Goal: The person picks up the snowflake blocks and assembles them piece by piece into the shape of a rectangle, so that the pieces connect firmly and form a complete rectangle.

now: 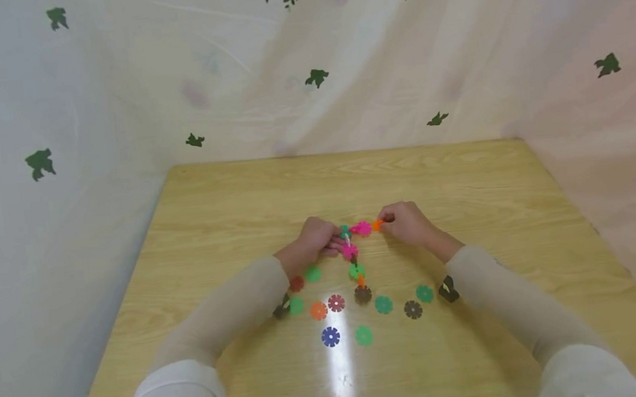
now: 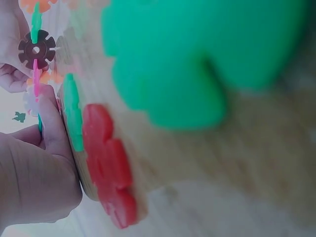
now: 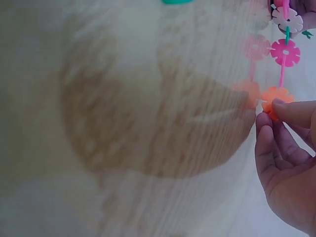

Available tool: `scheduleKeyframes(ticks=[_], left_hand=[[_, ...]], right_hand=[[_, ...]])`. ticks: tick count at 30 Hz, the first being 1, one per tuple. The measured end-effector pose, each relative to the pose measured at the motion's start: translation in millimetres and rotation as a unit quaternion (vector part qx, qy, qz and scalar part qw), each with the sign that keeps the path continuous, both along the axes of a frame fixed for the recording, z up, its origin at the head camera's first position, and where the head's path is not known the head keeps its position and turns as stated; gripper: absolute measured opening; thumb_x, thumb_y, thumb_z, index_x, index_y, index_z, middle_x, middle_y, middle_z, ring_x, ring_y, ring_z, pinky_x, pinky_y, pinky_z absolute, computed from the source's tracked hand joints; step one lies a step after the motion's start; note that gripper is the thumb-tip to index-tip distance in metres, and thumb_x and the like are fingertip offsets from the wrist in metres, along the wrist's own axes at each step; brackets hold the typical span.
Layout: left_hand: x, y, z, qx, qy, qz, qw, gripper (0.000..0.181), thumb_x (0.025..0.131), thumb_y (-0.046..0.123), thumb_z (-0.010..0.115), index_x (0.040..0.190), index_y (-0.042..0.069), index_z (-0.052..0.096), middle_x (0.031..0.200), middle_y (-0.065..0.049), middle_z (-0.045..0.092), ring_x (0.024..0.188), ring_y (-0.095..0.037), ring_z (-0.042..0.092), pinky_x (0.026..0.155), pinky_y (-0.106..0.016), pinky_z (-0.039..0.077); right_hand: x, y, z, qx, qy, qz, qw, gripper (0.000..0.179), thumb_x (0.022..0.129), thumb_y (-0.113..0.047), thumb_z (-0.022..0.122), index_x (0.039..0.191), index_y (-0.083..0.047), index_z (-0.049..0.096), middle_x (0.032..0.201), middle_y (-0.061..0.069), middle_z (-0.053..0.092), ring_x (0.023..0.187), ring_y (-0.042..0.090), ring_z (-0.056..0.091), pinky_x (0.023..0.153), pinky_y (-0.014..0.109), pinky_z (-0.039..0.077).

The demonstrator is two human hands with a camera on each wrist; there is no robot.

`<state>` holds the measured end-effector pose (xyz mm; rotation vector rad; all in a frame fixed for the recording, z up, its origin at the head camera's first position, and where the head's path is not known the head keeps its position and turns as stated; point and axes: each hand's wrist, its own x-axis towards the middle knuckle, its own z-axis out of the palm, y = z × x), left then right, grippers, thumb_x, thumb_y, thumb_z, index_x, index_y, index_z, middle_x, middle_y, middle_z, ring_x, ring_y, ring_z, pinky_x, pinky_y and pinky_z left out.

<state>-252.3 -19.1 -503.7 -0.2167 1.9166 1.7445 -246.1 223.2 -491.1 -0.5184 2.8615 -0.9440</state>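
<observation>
Chain of linked plastic discs [image 1: 350, 251] sits just below the head view's centre, its longer stretch running nearly up and down, its shorter one pointing right from the top. Left hand [image 1: 319, 237] pinches the green disc [image 1: 345, 230] at the bend; right hand's [image 1: 408, 222] thumb and fingers clamp the orange end disc [image 1: 378, 225]. Loose discs [image 1: 383, 305] lie lower on the table [image 1: 455, 171].

Pale draped cloth [image 1: 238, 103], green bird shapes [image 1: 317, 77], glossy wooden table [image 1: 224, 195]
</observation>
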Motion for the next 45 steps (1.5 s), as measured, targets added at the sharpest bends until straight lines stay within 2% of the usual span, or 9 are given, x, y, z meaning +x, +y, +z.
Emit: scheduleKeyframes(ticks=[7, 15, 21, 30, 40, 45], left_hand=[[-0.3, 1.5, 0.5, -0.001, 0.009, -0.001, 1.0000, 0.017, 0.093, 0.004, 0.061, 0.094, -0.011, 0.070, 0.075, -0.016, 0.073, 0.050, -0.014, 0.067, 0.043, -0.022, 0.057], [1.8, 2.8, 3.0, -0.014, 0.008, 0.004, 0.9999, 0.015, 0.093, 0.003, 0.062, 0.094, -0.010, 0.070, 0.073, -0.015, 0.073, 0.048, -0.013, 0.065, 0.044, -0.022, 0.057], [2.2, 3.9, 1.4, -0.021, 0.019, 0.019, 0.9994, 0.014, 0.092, 0.000, 0.062, 0.094, -0.011, 0.070, 0.073, -0.017, 0.073, 0.047, -0.014, 0.065, 0.042, -0.022, 0.056], [1.8, 10.0, -1.1, -0.059, 0.040, 0.046, 0.9964, 0.011, 0.089, -0.003, 0.062, 0.089, -0.011, 0.070, 0.068, -0.016, 0.071, 0.043, -0.013, 0.061, 0.040, -0.021, 0.054], [1.9, 14.2, 1.0, -0.063, 0.039, 0.073, 0.9946, 0.012, 0.087, -0.006, 0.060, 0.091, -0.014, 0.067, 0.065, -0.016, 0.070, 0.040, -0.013, 0.060, 0.039, -0.022, 0.054], [3.0, 11.3, 2.8, -0.054, 0.036, 0.062, 0.9960, 0.011, 0.088, -0.005, 0.061, 0.091, -0.013, 0.068, 0.067, -0.016, 0.071, 0.042, -0.013, 0.061, 0.040, -0.022, 0.055]], right_hand=[[0.7, -1, -2.2, -0.015, 0.000, -0.003, 0.9999, 0.004, 0.092, -0.008, 0.073, 0.093, -0.004, 0.075, 0.092, 0.007, 0.074, 0.089, 0.025, 0.068, 0.080, 0.042, 0.060], [-0.2, -1, -7.4, -0.031, -0.004, -0.010, 0.9995, 0.004, 0.091, -0.006, 0.074, 0.093, -0.004, 0.076, 0.089, 0.005, 0.074, 0.085, 0.021, 0.067, 0.077, 0.039, 0.060], [-2.7, -3, -6.1, -0.033, -0.009, -0.012, 0.9993, 0.003, 0.090, -0.006, 0.075, 0.091, -0.004, 0.078, 0.087, 0.004, 0.075, 0.081, 0.019, 0.067, 0.071, 0.034, 0.059], [-10.3, -3, -4.5, -0.044, -0.024, -0.004, 0.9987, 0.003, 0.087, -0.006, 0.077, 0.089, -0.004, 0.080, 0.085, 0.005, 0.076, 0.076, 0.017, 0.066, 0.066, 0.029, 0.057], [-9.0, -6, 1.0, -0.030, -0.016, 0.018, 0.9993, 0.003, 0.086, -0.004, 0.077, 0.087, -0.003, 0.080, 0.083, 0.005, 0.076, 0.072, 0.016, 0.067, 0.063, 0.028, 0.058], [-8.0, -6, 0.6, -0.007, -0.020, 0.017, 0.9996, 0.005, 0.088, -0.006, 0.076, 0.090, -0.004, 0.079, 0.086, 0.005, 0.076, 0.078, 0.017, 0.068, 0.071, 0.032, 0.059]])
